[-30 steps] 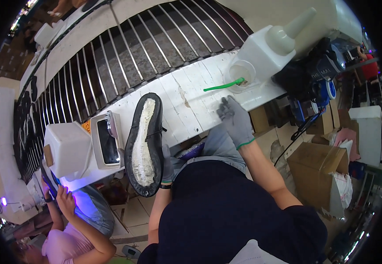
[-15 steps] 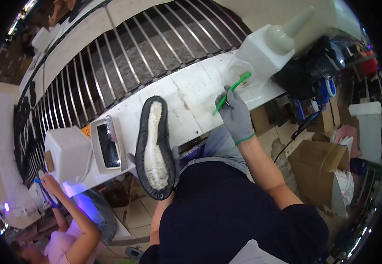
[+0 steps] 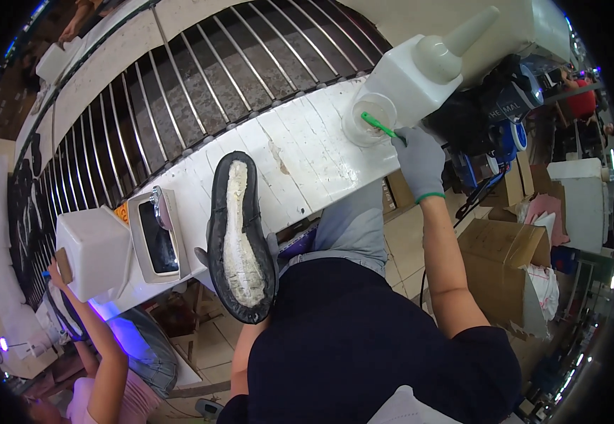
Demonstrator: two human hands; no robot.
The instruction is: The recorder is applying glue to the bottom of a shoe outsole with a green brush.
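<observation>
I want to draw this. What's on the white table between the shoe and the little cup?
Nothing: the head view shows bare, stained white table between the shoe and the cup.

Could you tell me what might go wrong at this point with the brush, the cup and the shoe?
The right hand dips the green brush into the clear cup near the bench edge; a hard poke might tip it. The left hand, mostly hidden, holds the shoe sole-up; it could slip.

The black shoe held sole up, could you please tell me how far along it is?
Done: the black shoe already shows whitish coating along its sole's middle. In hand: the left hand holds it sole up, while the gloved right hand dips a green-handled brush into the clear plastic cup. Left: the dark rim looks uncoated.
</observation>
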